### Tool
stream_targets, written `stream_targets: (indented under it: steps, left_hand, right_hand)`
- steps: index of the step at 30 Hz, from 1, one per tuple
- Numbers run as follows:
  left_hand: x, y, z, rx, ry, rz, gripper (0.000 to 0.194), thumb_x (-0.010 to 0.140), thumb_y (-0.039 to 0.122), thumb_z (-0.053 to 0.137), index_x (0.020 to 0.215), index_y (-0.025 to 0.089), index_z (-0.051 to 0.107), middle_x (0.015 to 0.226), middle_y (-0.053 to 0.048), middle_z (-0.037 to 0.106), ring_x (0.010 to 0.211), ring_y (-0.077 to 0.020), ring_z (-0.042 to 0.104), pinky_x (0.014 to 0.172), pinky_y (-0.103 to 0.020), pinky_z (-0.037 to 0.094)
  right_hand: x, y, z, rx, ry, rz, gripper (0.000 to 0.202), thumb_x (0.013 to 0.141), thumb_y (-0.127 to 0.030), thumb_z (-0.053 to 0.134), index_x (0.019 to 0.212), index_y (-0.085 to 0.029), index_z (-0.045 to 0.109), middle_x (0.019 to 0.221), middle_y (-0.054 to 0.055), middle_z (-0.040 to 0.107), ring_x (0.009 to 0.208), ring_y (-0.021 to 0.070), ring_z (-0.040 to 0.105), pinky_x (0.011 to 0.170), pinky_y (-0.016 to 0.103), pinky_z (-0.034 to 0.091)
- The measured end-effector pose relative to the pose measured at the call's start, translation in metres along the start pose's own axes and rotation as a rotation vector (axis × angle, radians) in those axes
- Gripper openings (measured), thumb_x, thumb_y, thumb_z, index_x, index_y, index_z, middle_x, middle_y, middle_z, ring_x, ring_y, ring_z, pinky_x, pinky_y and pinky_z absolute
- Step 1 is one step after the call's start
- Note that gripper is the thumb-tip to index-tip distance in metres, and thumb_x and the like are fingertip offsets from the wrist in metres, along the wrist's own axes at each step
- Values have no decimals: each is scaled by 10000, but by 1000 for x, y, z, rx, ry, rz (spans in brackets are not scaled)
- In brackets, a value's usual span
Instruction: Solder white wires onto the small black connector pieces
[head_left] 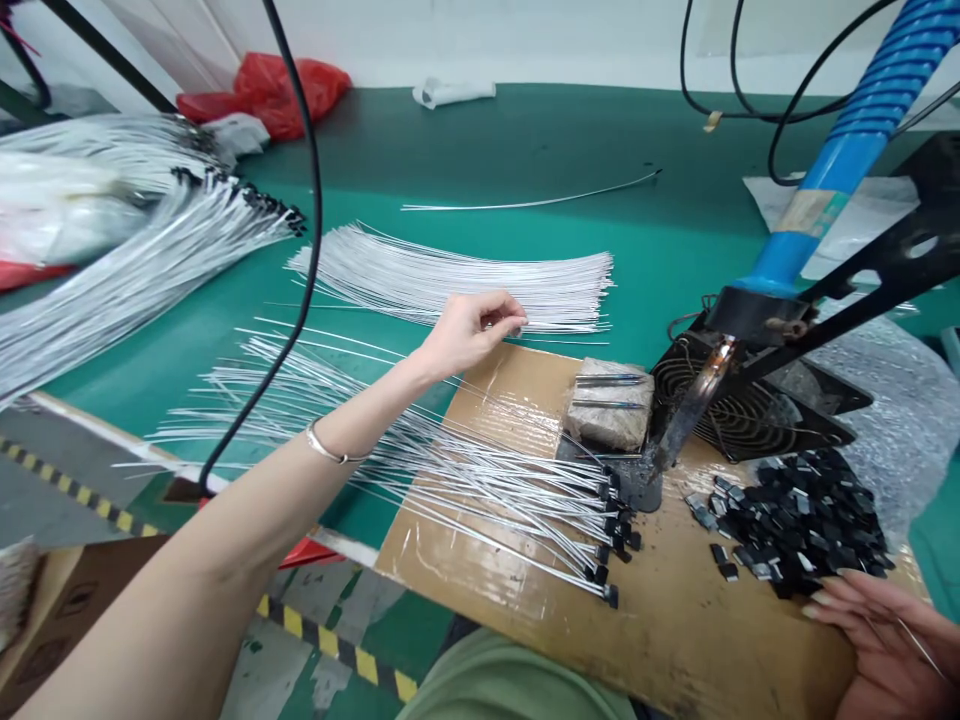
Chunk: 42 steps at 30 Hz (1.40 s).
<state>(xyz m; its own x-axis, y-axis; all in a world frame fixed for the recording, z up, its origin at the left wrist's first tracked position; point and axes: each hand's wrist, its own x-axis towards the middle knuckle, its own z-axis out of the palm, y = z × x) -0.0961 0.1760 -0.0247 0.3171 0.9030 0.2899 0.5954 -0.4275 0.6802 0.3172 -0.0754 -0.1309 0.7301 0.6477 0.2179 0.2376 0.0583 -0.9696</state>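
My left hand [484, 328] is at the near edge of a neat bundle of white wires [465, 275], thumb and fingers pinched on a white wire. Below my forearm, a looser spread of white wires [487, 465] ends in black connectors [611, 530] on the brown board. My right hand [892, 640], partly cut off at the lower right, has a thin silvery wire, like solder wire [919, 645], lying across its fingers. Its fingertips touch or nearly touch a pile of small black connector pieces [810, 520].
A soldering iron [697, 400] hangs tip down from a bracket with a blue hose [840, 170]. Beside it are a block [611, 405] and a black fan [750, 410]. One wire [525, 205] lies farther back; finished-looking bundles [172, 230] are at left. A black cable [315, 180] hangs in front.
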Motion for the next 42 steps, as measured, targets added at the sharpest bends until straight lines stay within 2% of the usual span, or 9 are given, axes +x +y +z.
stream_targets:
  steps: [4,8,14,18,23,32,36,39,42]
  left_hand:
    - [-7,-6,-4,34,-2,35,161,873,314,684,811,172,730,742,-28,741,647,-146,556,637,-283,427]
    - [-2,-20,-2,113,19,71,168,900,292,660,829,161,736,763,-34,743,673,-159,588,671,-295,459]
    - [8,-32,15,252,-21,187,134,907,235,687,814,177,765,902,-68,731,913,-244,658,889,-403,504]
    - [7,-28,21,331,-82,251,161,951,212,638,871,166,770,947,-93,711,960,-266,636,913,-428,497]
    - [9,-18,21,406,-171,303,216,1002,219,562,906,158,745,969,-110,705,967,-276,617,914,-427,485]
    - [14,0,31,422,-262,317,229,983,118,454,863,127,648,977,-184,688,1008,-328,603,953,-481,440]
    - [16,2,23,318,-202,245,154,961,90,447,936,144,589,978,-164,694,923,-279,641,842,-414,476]
    - [16,2,11,197,-128,155,129,1000,128,419,1024,156,542,813,-75,679,724,-202,646,686,-328,477]
    - [14,6,3,92,-74,88,93,994,169,456,1010,173,547,724,-15,644,614,-151,599,600,-276,446]
  right_hand:
    - [3,-6,1,29,81,102,517,665,-720,596,530,-245,749,507,125,684,342,256,585,338,424,421]
    - [-1,-7,1,13,103,120,560,674,-759,613,566,-223,735,568,125,702,412,267,597,378,413,459]
    - [-15,-31,12,18,77,221,596,707,-817,676,606,-232,734,592,136,707,452,274,599,456,451,469]
    - [-19,-43,16,25,68,256,578,671,-815,726,585,-244,732,611,159,714,469,278,607,502,484,463]
    - [-19,-42,13,10,38,333,528,676,-778,728,597,-257,749,630,178,715,504,285,635,563,530,459]
    - [-19,-41,15,-55,36,317,510,669,-756,719,587,-253,709,639,166,720,503,292,631,545,514,483]
    - [-18,-37,12,-62,50,295,536,649,-761,709,593,-228,693,630,137,720,485,269,612,524,474,495]
    - [-16,-31,8,-53,60,275,547,609,-757,713,578,-211,688,618,129,716,466,253,594,506,458,494]
    - [-14,-26,6,-76,56,266,570,609,-774,690,572,-206,680,591,117,700,452,248,583,488,448,495]
